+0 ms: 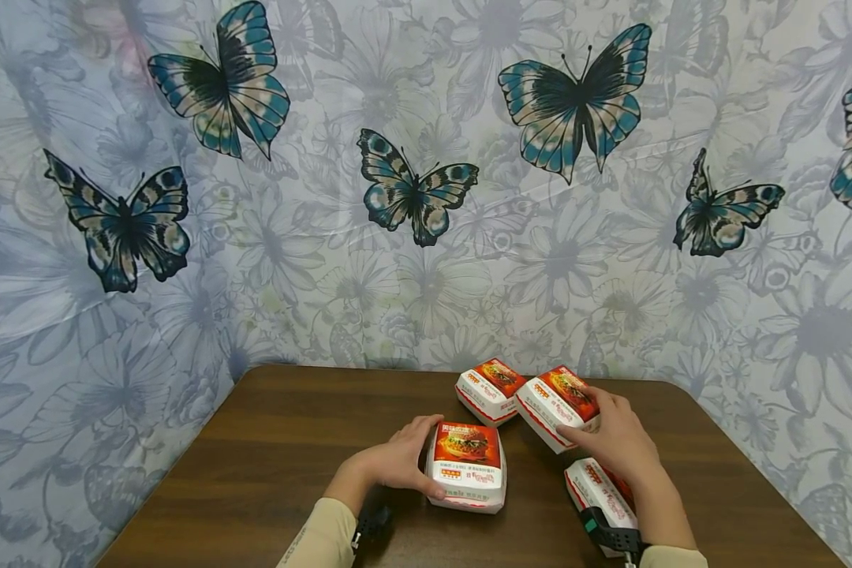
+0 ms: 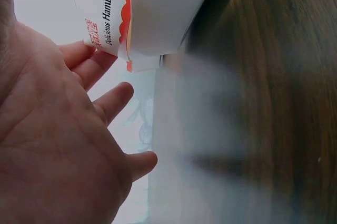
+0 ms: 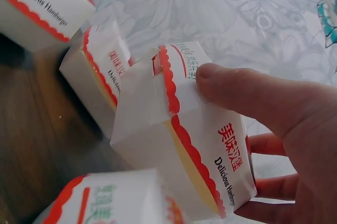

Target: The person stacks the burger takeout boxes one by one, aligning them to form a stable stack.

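My left hand [image 1: 397,461] grips the left side of a hamburger box [image 1: 466,467], white with a red burger-picture lid, its thumb at the near corner and fingers along the far side. In the left wrist view, two fingertips touch the printed wall of this box [image 2: 113,10] while the others stick out free. My right hand [image 1: 616,442] holds a second hamburger box [image 1: 555,404] by its right side. The right wrist view has the thumb pressed on one face of that box [image 3: 195,129] and fingers round the opposite side.
Behind the two held boxes, a third hamburger box [image 1: 490,392] stands on the brown wooden table [image 1: 270,465], overlapping the right-hand one in view. A fourth box [image 1: 598,493] sits below my right wrist, partly hidden by it. A butterfly-patterned cloth [image 1: 426,308] hangs behind the table.
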`<state>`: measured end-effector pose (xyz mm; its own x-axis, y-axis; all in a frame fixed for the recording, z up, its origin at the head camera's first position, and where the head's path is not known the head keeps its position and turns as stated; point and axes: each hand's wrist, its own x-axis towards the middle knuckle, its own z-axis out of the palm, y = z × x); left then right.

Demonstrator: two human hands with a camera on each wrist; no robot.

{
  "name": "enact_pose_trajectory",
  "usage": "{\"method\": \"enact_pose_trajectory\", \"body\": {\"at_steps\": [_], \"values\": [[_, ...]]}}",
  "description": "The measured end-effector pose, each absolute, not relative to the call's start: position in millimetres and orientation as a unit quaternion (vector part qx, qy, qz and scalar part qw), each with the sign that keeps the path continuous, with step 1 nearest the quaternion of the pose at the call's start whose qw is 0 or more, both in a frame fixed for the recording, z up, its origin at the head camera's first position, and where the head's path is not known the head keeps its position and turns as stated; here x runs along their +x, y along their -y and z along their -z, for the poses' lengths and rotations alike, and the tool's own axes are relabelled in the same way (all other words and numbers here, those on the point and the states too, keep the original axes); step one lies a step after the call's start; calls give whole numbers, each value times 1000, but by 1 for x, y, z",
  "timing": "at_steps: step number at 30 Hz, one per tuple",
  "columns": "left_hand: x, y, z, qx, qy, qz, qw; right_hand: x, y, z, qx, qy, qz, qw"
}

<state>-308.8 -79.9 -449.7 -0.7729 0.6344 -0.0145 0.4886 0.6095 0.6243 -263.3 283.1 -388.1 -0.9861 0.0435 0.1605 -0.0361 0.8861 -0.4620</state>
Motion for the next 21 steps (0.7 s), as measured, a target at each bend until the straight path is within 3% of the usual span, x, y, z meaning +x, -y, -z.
{"method": "enact_pose_trajectory", "body": {"at_steps": [10,21], "values": [[-310,80,452,322,-877,-334,122,-256,-273,372,60,950,-279,128],[-309,79,450,314,-878,-339,126,-249,-261,362,135,929,-319,132]]}}
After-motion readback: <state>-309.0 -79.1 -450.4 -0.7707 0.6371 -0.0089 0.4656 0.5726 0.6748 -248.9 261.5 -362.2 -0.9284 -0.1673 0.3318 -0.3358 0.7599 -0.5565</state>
